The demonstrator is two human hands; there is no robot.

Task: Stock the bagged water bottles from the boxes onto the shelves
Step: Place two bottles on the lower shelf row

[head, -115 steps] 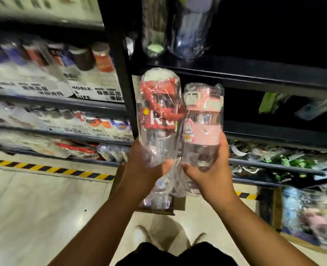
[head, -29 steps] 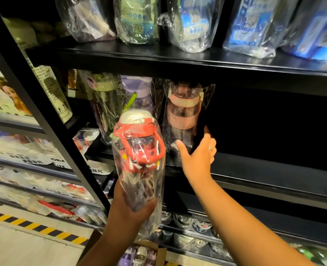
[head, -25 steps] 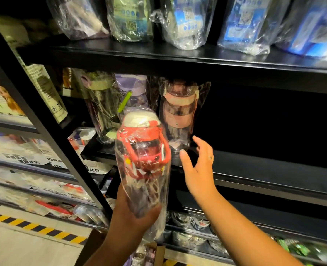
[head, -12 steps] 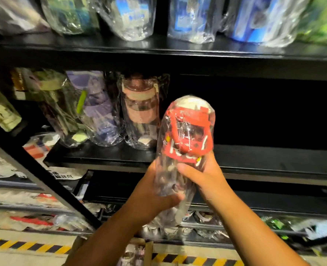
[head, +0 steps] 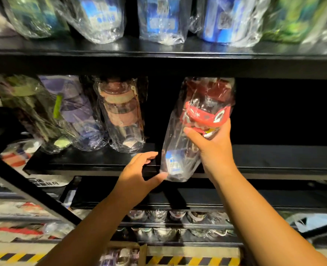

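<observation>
My right hand [head: 214, 146] grips a bagged red water bottle [head: 195, 120] by its middle and holds it tilted at the front edge of the black middle shelf [head: 274, 160], its top under the shelf above. My left hand [head: 137, 173] is spread beside the bag's bottom, its thumb touching the plastic. On the same shelf to the left stand a bagged pink bottle [head: 122, 114], a purple one [head: 76, 110] and a green one [head: 30, 106].
The upper shelf [head: 158, 60] carries several bagged blue and green bottles. The middle shelf right of the red bottle is dark and bare. Below are lower shelves with more bagged goods, an open cardboard box [head: 124, 254] and yellow-black floor tape [head: 187, 260].
The red bottle passed from my left hand to my right and moved up and right to the shelf edge. My left hand let go and now only touches the bag's bottom.
</observation>
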